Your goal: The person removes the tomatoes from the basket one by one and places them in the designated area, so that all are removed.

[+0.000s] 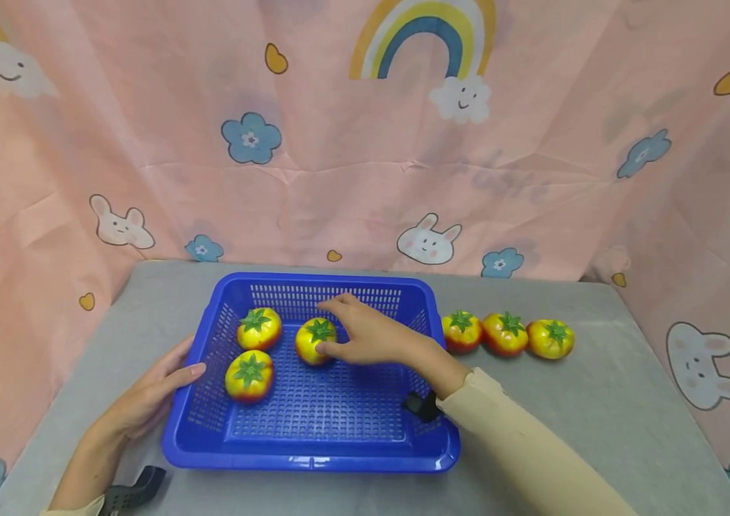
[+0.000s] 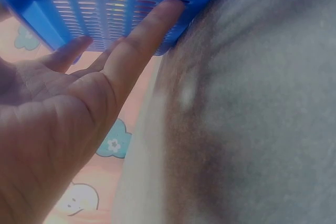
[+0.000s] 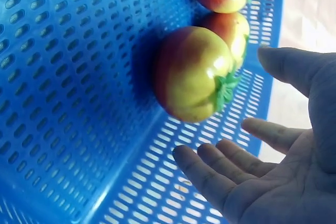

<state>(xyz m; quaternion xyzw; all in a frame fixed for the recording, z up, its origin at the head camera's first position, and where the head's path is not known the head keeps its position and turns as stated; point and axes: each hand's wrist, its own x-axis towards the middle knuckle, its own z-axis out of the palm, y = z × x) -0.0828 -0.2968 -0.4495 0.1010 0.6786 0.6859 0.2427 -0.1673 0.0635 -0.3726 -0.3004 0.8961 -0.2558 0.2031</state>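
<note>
One glossy, round yellow-and-red tomato with a green leafy crown sits in the blue perforated plastic basket, just left of the nearer right hand, whose spread fingers look released; the left hand rests straight fingers against the basket's outer wall.

Head view evenly lit, with glints on the basket rim; left wrist view hazy, brownish shadow crossing the worktop; right wrist view overexposed at the backdrop.
</note>
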